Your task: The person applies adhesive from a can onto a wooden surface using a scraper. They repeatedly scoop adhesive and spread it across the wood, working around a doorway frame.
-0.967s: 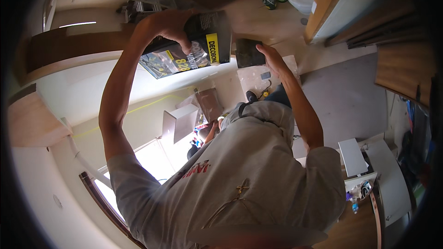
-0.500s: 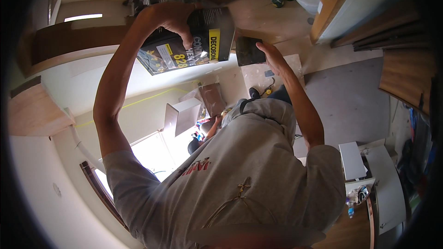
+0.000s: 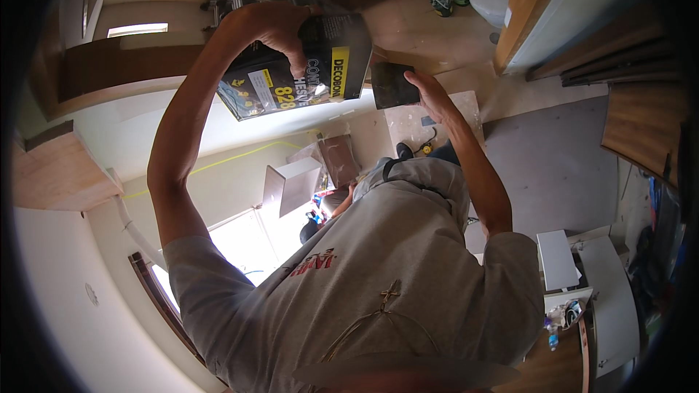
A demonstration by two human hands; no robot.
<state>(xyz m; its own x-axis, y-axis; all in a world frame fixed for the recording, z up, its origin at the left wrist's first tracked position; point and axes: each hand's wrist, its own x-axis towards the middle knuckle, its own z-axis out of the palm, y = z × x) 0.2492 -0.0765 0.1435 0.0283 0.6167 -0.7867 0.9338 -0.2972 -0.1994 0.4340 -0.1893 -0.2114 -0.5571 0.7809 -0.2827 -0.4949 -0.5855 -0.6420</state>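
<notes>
A large black rectangular adhesive can (image 3: 306,76), with yellow and white markings, is held up in front of me. My left hand (image 3: 273,29) is closed over its upper side, the thumb lying down along its printed face. Just to the right of the can, my right hand (image 3: 433,94) grips a flat, dark, nearly square piece (image 3: 395,86) by its right edge, thumb on top. Its kind does not show clearly; it looks like a thin dark pad or spreader plate. A narrow gap parts the two things. The can's mouth is hidden.
A co-worker (image 3: 312,227) bends low near a bright window, beside a white box-shaped cabinet part (image 3: 291,183). Shoes (image 3: 441,4) lie on the floor beyond. A large grey sheet (image 3: 546,156) covers floor at right; wooden panels (image 3: 644,127) stand beyond it.
The surroundings have shifted slightly in the view. Both hands keep their grips, and the can and dark piece have hardly moved.
</notes>
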